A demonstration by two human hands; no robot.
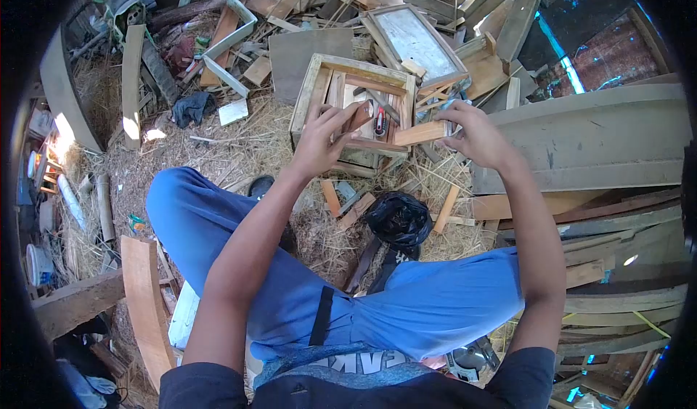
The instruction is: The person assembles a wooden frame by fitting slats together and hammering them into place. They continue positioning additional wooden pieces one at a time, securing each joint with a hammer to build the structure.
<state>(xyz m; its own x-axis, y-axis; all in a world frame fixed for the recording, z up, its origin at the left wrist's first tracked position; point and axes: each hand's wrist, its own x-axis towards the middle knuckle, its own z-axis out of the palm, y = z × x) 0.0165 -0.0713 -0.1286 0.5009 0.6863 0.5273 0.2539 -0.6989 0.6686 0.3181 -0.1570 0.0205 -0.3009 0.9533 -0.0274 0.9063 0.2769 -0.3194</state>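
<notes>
My left hand [323,142] is closed around a short brown piece of wood [359,117], over the left side of an open wooden box frame [308,98]. My right hand [475,134] grips one end of a pale wooden block [421,133], whose other end reaches over the frame's right edge. Inside the frame lies a red and black hand tool [380,123], with a dark metal tool [386,104] beside it whose kind I cannot make out. Both hands are apart from each other.
A black plastic bag [399,219] sits between my legs, among wood offcuts [446,209] and straw. Long boards [588,144] are stacked at the right. A framed panel [417,42] leans on scrap wood behind. A plank [145,304] stands at the left.
</notes>
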